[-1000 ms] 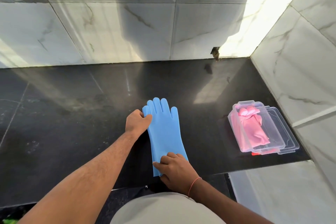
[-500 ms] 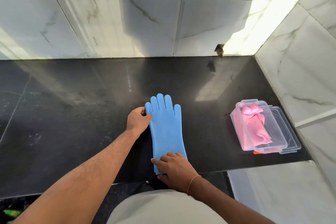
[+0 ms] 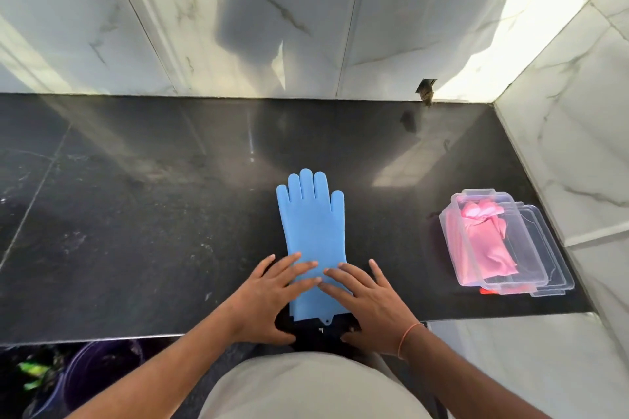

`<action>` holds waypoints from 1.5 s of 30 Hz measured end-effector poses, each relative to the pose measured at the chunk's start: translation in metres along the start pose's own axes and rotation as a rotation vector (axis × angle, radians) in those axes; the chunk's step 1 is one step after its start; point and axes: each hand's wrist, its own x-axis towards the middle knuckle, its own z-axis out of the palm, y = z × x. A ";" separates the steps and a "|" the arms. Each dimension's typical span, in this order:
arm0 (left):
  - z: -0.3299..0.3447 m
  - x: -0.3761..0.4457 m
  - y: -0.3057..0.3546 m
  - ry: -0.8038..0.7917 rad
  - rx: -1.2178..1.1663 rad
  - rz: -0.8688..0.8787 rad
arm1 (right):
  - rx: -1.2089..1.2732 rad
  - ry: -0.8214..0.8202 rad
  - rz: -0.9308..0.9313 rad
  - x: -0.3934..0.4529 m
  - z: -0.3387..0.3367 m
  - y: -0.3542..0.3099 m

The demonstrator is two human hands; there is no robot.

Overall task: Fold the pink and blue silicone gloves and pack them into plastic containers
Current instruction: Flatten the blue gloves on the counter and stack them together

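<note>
Blue gloves flattened at centre of the black polished stone counter (image 3: 143,214), not yet folded.

Clear rectangular plastic container (image 3: 476,269) holding pink gloves (image 3: 490,248) sits at three o'clock. Blue silicone gloves (image 3: 315,231) lie stacked, fingertips toward twelve; likely light, floppy, grippy, best taken at the cuff. Left hand (image 3: 272,296) and right hand (image 3: 367,299) press the cuff at six, fingers straight and spread.

Blue silicone gloves (image 3: 315,231): stacked flat on the black counter, near its front edge, centre; fingers point far, cuff near, a small tab at the cuff edge; a second layer shows along the cuff's left side.

Pink silicone gloves (image 3: 483,245): folded, lying inside the clear plastic container (image 3: 452,258), right side of the counter.

Container: rectangular, open-topped, resting on further clear plastic pieces (image 3: 554,269).
</note>
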 end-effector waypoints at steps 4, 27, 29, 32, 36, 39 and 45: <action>0.009 -0.004 0.006 -0.046 0.122 -0.003 | -0.012 -0.056 -0.030 0.001 0.003 0.014; -0.008 -0.014 0.025 0.282 -0.175 -0.005 | -0.018 0.292 -0.193 -0.009 -0.013 0.013; -0.011 -0.010 0.020 0.285 -0.201 -0.009 | -0.013 0.285 -0.223 -0.005 -0.013 0.016; -0.013 -0.004 0.020 0.307 -0.186 -0.002 | 0.018 0.233 -0.251 0.001 -0.014 0.022; -0.014 -0.005 0.019 0.306 -0.223 -0.022 | 0.061 0.211 -0.263 0.001 -0.017 0.028; -0.015 -0.009 0.015 0.270 -0.253 -0.003 | 0.101 0.266 -0.258 0.004 -0.021 0.030; -0.015 -0.012 0.008 0.178 -0.117 -0.069 | 0.298 0.301 -0.105 0.011 -0.038 0.022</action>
